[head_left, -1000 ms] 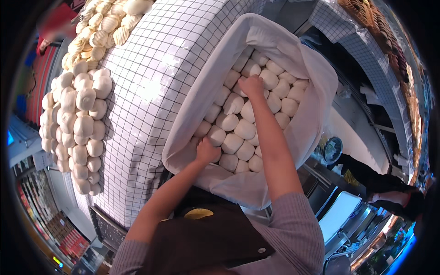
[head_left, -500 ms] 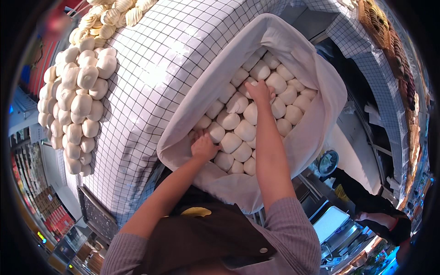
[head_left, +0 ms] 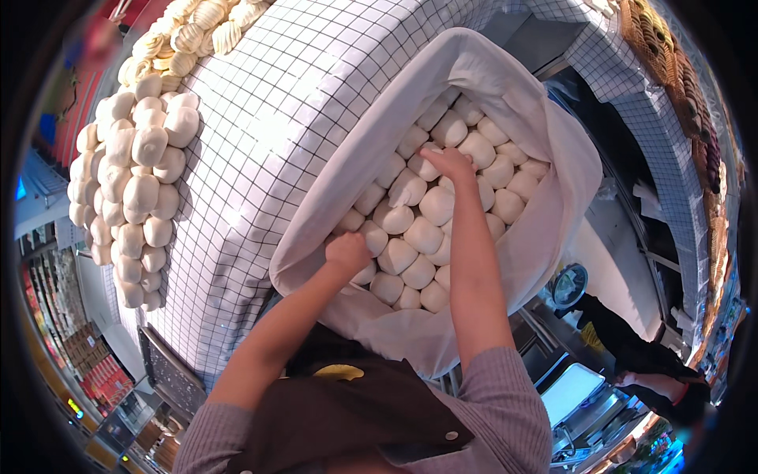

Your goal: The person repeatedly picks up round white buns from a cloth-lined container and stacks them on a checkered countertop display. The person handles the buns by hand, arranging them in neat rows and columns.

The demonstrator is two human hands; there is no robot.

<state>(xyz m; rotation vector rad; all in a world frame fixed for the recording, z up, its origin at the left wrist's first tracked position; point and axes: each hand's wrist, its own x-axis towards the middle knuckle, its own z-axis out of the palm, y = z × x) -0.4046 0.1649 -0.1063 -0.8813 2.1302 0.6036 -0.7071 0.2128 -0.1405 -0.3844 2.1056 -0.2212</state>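
Round white steamed buns [head_left: 423, 235] fill a deep container lined with white cloth [head_left: 572, 170] in front of me. My right hand [head_left: 453, 164] reaches into the upper middle of the pile, its bent fingers and thumb closed about a bun [head_left: 422, 167] that it partly covers. Down at the container's left side, my left hand [head_left: 347, 252] is curled into a fist against the buns near the cloth. Its fingertips point downward out of sight, so whatever they grip is hidden. One bun [head_left: 408, 189] between the two hands has a torn-looking skin.
Left of the container runs a table with a checked cloth [head_left: 245, 158]. On it are a mound of buns [head_left: 142, 193] and pleated rolls [head_left: 207, 16]. Brown twisted goods [head_left: 667, 71] line the far right table. Another person's arm [head_left: 663, 385] shows at lower right, beside a pale tray [head_left: 572, 389].
My left hand has curled tighter, its fingers now tucked under. My right hand has shifted slightly down and right over the buns. The whole view has moved a little.
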